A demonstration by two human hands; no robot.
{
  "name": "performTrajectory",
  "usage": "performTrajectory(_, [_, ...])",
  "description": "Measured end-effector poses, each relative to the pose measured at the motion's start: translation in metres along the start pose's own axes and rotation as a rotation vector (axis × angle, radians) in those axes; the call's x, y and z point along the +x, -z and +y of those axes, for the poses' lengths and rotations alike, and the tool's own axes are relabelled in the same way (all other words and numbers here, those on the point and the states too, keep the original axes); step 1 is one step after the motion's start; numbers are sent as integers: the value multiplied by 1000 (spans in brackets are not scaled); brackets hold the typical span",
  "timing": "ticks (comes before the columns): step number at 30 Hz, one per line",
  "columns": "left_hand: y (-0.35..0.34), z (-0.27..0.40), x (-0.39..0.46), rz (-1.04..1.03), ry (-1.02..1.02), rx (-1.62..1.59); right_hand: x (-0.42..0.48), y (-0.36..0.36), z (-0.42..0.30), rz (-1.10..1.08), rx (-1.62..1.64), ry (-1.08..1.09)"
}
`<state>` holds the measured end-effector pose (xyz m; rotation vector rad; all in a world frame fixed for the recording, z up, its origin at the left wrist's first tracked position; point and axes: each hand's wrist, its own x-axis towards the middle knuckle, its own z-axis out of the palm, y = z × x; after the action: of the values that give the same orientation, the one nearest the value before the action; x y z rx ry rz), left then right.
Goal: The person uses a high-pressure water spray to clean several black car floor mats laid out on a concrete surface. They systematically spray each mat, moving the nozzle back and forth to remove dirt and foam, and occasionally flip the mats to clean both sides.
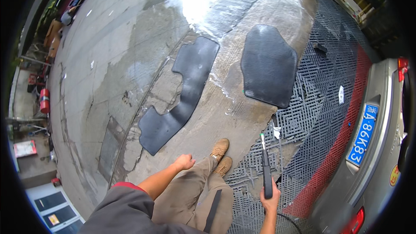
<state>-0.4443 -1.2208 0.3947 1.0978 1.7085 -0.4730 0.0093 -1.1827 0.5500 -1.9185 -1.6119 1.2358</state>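
My right hand (271, 196) is closed around the grip of a black pressure washer gun (267, 175), whose lance and green-tipped nozzle point forward over the plastic grating. A dark hose trails from behind that hand. My left hand (185, 162) hangs in front of my trousers with curled fingers, and nothing shows in it. Two black car floor mats lie flat on the wet concrete: a notched, long one (191, 91) ahead on the left, and a broader one (269, 65) ahead on the right, its right edge by the grating.
A silver car (373, 172) stands along the right side. Interlocking plastic floor grating (312, 104) with a red border lies between it and the concrete. Foamy water (201, 0) spreads ahead. At far left are a red cylinder (44, 100) and a crouching person (67, 18).
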Motion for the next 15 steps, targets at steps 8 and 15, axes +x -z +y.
performTrajectory(8, [-46, -40, -36, 78, 79, -205, 77, -110, -122, -416, -91, 93])
performTrajectory(15, [-83, -78, -80, 150, 180, -502, 105, -185, -177, -436, -111, 29])
